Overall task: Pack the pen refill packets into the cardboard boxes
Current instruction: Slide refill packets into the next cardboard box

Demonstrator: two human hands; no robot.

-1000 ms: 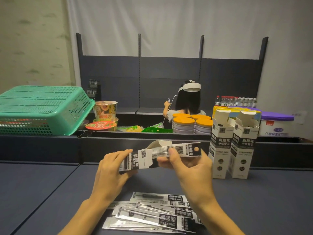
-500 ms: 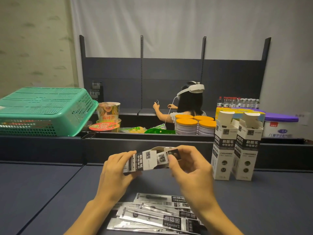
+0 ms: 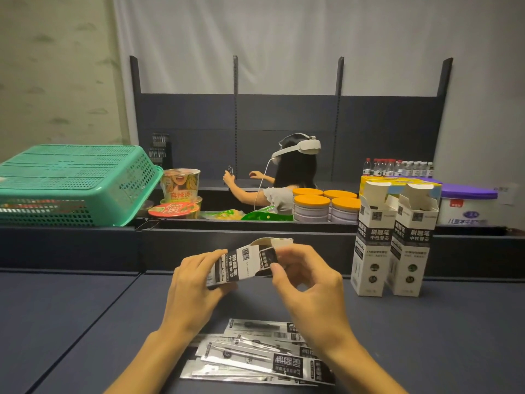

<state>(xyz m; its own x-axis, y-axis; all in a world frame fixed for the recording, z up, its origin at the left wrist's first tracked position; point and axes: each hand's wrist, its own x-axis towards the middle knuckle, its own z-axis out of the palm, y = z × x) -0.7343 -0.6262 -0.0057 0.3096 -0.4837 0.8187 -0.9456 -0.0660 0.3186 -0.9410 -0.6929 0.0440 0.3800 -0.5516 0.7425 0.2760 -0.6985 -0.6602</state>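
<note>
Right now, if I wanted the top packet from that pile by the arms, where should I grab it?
Probably by its black printed end. The top packet lies flat and slanted on the pile of refill packets, so hands coming from above and the right could pinch that end between thumb and finger and lift it off. The clear middle looks thin and slippery, and the wrists partly cover the pile's right side.

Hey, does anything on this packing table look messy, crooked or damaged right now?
Nothing looks damaged. The refill packets lie in a loose, overlapping pile at the near edge, not squared up. The two standing boxes are upright with flaps open, awaiting filling.
</note>
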